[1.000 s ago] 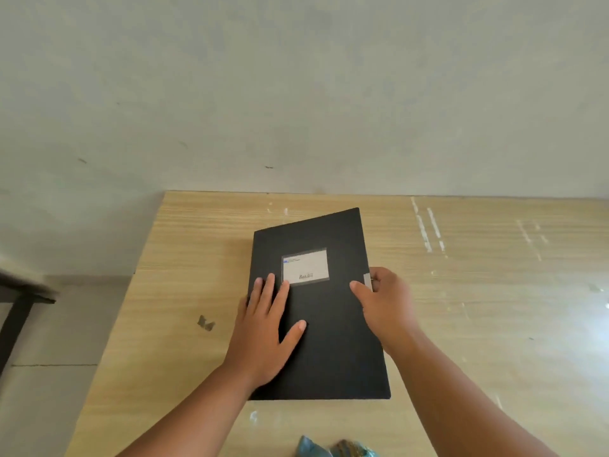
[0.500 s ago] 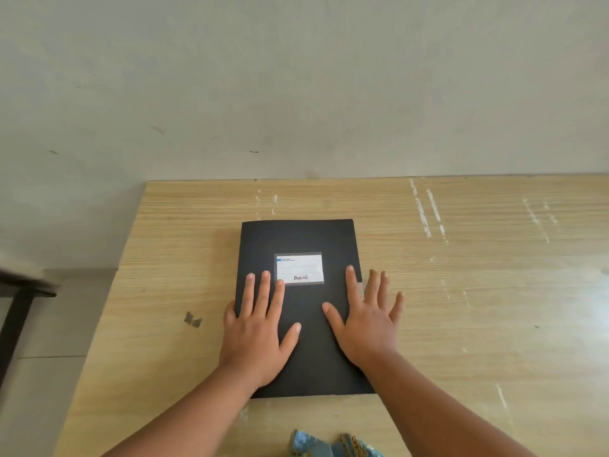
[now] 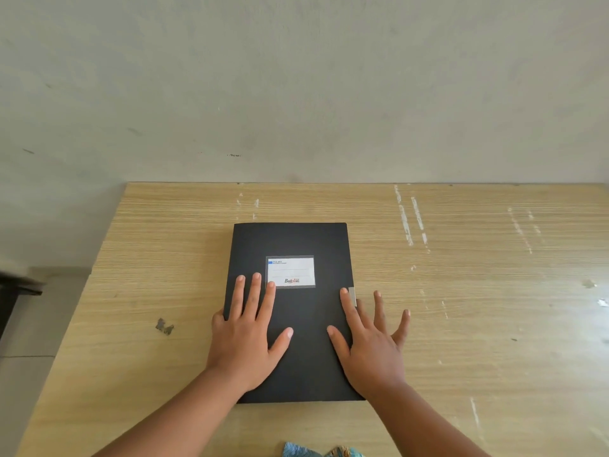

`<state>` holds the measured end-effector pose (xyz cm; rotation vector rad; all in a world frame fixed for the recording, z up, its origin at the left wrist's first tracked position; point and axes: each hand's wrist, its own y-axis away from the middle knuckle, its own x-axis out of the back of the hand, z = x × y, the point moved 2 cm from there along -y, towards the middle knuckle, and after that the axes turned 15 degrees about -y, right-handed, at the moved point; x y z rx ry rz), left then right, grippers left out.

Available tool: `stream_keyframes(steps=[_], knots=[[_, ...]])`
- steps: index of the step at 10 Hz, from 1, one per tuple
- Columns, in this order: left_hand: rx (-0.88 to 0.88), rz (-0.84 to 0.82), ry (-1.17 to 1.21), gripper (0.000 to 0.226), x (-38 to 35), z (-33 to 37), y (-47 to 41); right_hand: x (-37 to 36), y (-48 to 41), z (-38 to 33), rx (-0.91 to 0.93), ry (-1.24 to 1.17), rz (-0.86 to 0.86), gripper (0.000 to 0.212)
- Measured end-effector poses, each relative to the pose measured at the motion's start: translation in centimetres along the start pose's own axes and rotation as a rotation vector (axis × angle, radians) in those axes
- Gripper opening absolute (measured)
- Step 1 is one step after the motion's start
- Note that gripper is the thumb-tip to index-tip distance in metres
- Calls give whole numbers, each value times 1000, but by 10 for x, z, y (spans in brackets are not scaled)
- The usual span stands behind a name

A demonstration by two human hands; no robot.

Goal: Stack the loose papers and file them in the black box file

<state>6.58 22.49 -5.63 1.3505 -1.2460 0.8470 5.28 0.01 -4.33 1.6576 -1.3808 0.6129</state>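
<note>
Since the earlier frames, the black box file (image 3: 293, 311) has been squared up: a second ago it lay skewed with the right hand (image 3: 370, 351) pinching the closure tab (image 3: 352, 296) at its right edge, whereas it is now seen straight, its long sides at right angles to the table's (image 3: 494, 291) far edge, and that hand has been laid flat. Over the last half second little has changed, apart from the right fingers being spread a little wider.

The file is closed and lies flat on the wooden table, nearer the left edge than the right and well clear of the far edge by the wall (image 3: 296, 94). A white label (image 3: 290, 271) with a printed brand name is set in the upper half of its cover.

The left hand (image 3: 250, 338) is pressed palm-down on the left part of the cover, fingers extended and apart, its fingertips just beside the label's lower left corner. The right hand is also flat and spread, nothing being gripped; its thumb and forefinger rest on the cover while the other fingers overhang the right edge onto the table. No loose papers can be seen.

A dark mark (image 3: 164, 326) is visible on the table left of the file, and patterned fabric (image 3: 316, 450) shows at the near edge.
</note>
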Motion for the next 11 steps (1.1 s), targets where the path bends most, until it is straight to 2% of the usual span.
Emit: stream_keyframes(steps=[4, 7, 8, 9, 10, 11], knots=[[-8, -18, 39, 89, 47, 100, -84, 84, -73, 85, -41, 93, 22, 71], [8, -50, 30, 89, 58, 101, -124, 96, -107, 83, -35, 68, 20, 70], [-26, -114, 92, 89, 65, 96, -132, 96, -111, 81, -52, 26, -2, 70], [-62, -174, 162, 83, 80, 89, -130, 102, -104, 78, 15, -91, 32, 72], [-3, -174, 262, 74, 105, 80, -123, 116, -91, 74, 103, -244, 74, 61], [32, -108, 534, 63, 140, 77, -108, 144, -79, 61, 102, -470, 94, 32]])
